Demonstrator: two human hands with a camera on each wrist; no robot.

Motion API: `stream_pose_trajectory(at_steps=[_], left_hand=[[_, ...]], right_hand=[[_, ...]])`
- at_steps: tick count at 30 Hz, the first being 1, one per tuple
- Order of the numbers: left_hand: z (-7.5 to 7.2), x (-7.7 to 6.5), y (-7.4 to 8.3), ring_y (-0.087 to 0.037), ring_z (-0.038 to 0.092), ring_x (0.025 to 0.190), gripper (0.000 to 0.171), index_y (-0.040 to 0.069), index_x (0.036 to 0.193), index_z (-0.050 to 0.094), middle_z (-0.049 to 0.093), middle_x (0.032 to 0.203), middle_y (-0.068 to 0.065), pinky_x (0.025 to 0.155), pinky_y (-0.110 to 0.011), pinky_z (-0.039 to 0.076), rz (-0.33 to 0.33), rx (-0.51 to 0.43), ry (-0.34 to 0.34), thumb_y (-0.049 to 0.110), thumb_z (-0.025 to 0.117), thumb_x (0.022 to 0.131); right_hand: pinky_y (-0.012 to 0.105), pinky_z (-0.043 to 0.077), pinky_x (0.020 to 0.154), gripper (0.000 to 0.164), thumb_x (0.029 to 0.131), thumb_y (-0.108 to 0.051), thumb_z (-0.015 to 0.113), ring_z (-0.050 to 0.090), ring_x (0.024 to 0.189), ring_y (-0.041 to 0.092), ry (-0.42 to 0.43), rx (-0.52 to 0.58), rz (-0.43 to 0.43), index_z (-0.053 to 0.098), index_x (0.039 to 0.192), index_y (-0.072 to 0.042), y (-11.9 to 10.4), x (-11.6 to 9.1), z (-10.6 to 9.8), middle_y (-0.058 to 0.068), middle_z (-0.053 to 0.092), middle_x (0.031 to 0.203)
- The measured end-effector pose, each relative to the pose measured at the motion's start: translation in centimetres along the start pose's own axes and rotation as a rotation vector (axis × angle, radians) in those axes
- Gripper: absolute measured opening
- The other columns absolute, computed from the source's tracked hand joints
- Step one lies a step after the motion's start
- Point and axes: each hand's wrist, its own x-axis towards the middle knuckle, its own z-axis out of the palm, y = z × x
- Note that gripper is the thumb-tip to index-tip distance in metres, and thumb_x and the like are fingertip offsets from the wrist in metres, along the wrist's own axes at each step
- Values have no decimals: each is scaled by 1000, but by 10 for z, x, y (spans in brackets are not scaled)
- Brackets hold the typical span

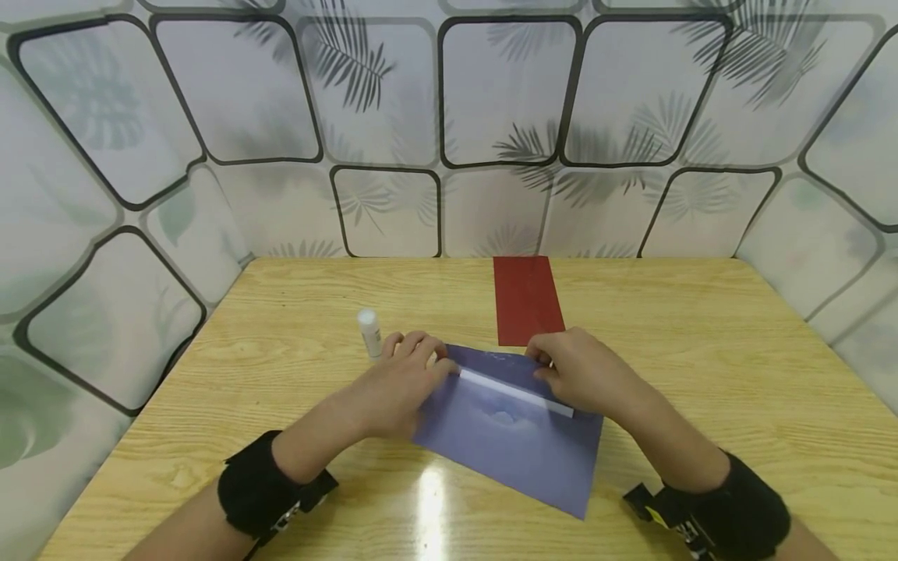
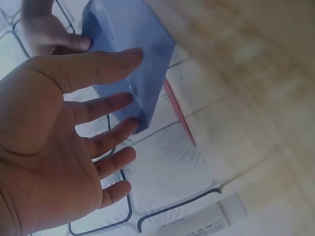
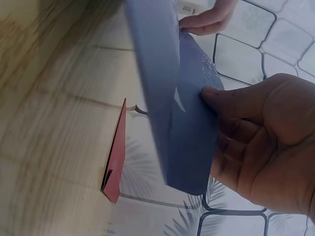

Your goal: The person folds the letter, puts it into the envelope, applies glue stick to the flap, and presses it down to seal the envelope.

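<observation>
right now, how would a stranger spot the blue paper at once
On the wooden table, look toward the middle, nearer the camera than the red paper and right of the white tube. The blue paper is there; unlike its neighbours, it is blue with a white strip across it.

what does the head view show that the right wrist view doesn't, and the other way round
Only the head view: the left black wristband and right black wristband.
Only the right wrist view: the palm side of the right hand.
Both: the blue sheet, red sheet, left hand, wooden table and patterned backdrop.
</observation>
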Motion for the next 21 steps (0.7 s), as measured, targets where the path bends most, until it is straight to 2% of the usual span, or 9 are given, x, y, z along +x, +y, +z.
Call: stream_pose_trajectory(at_steps=[2,6,11,15,18,21], left_hand=[[-6,0,-3,-35,41,128,55,14,126,59,51,129,-8,104,-61,32,-34,-22,27,7,76,74],[-20,-3,-13,-34,43,127,39,16,119,63,56,125,-5,105,-61,31,-115,-37,124,15,78,83],[-34,-8,-30,-35,43,128,37,15,120,65,58,125,-6,105,-62,29,-220,-6,205,20,78,86],[-39,-11,-43,-37,45,129,40,13,125,64,58,129,-10,105,-64,32,-283,30,195,22,76,88],[-40,-13,-51,-40,48,129,42,10,130,63,58,132,-14,104,-64,36,-319,47,150,21,72,91],[-39,-14,-56,-42,56,121,42,7,133,61,60,131,-18,98,-59,46,-343,54,94,20,69,94]], right_hand=[[33,54,69,13,84,1,74,63,76,13,1,-9,-4,70,92,-7,0,0,0,-1,68,82],[33,54,68,12,83,1,75,62,75,13,0,-18,-16,70,91,-7,0,1,-1,-1,68,81],[33,55,68,14,83,1,74,65,77,15,-17,6,3,68,94,-5,0,2,0,1,70,83],[31,54,65,16,83,1,74,64,74,14,-33,39,46,65,95,-4,0,3,2,3,70,81],[28,52,61,20,83,1,74,60,67,13,-56,60,82,60,97,-3,1,3,5,2,67,77],[26,49,58,25,83,2,73,56,63,12,-78,64,103,56,102,-3,1,2,9,1,63,72]])
